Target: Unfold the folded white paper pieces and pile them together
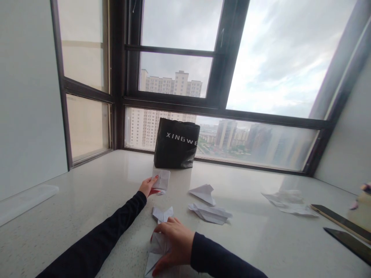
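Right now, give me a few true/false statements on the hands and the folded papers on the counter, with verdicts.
1. The left hand holds a folded paper square near the black bag. True.
2. The right hand is lifted off the counter. False: it presses flat on a folded white paper.
3. Two folded paper planes lie right of the hands, untouched. True.
4. The black bag lies on its side. False: it stands upright by the window.
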{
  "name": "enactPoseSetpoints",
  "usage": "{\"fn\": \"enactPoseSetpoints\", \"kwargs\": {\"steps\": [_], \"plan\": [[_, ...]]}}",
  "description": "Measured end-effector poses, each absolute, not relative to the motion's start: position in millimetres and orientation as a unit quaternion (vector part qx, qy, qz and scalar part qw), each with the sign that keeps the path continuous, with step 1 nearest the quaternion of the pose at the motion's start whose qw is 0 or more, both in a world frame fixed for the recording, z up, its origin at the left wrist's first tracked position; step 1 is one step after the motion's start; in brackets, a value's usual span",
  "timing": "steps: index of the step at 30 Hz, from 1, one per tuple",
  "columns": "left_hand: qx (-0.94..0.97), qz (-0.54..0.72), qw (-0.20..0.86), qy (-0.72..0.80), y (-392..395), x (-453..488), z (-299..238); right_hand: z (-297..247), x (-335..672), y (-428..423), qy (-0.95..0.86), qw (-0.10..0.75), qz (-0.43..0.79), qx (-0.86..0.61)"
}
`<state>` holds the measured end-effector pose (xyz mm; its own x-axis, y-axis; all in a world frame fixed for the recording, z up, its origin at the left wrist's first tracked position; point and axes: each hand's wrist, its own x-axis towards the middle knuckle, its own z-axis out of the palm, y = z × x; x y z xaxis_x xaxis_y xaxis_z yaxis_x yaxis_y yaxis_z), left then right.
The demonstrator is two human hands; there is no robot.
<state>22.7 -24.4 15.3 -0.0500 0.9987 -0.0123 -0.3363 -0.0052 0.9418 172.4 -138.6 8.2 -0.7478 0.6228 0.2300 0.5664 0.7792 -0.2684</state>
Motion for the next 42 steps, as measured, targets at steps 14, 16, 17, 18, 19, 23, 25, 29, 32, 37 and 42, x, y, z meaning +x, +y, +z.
{"fn": "enactPoseSetpoints", "kwargs": {"steps": [14,16,17,18,19,23,25,29,32,37,42], "plan": [[0.509,0.467,0.618,0.376,-48,50,12,37,207,-117,-0.783,0.475,-0.182,-0.357],[0.521,0.448,0.63,0.361,-52,57,10,31,206,-111,-0.798,0.423,-0.218,-0.37],[0.527,0.44,0.636,0.351,-53,59,9,28,204,-109,-0.805,0.399,-0.225,-0.376],[0.531,0.436,0.642,0.342,-54,61,8,25,202,-107,-0.815,0.378,-0.226,-0.377],[0.533,0.433,0.645,0.334,-55,63,7,22,200,-105,-0.825,0.359,-0.223,-0.376],[0.525,0.426,0.657,0.333,-58,64,7,15,195,-102,-0.844,0.32,-0.203,-0.379],[0.525,0.418,0.66,0.337,-59,65,8,14,195,-103,-0.847,0.32,-0.194,-0.378],[0.542,0.43,0.642,0.331,-59,64,11,15,197,-105,-0.854,0.364,-0.125,-0.35],[0.545,0.447,0.626,0.334,-57,60,11,17,199,-103,-0.837,0.441,-0.045,-0.32],[0.558,0.492,0.571,0.347,-48,56,6,15,204,-93,-0.739,0.561,-0.032,-0.371],[0.618,0.494,0.526,0.312,-47,59,6,5,206,-83,-0.697,0.564,0.067,-0.438]]}}
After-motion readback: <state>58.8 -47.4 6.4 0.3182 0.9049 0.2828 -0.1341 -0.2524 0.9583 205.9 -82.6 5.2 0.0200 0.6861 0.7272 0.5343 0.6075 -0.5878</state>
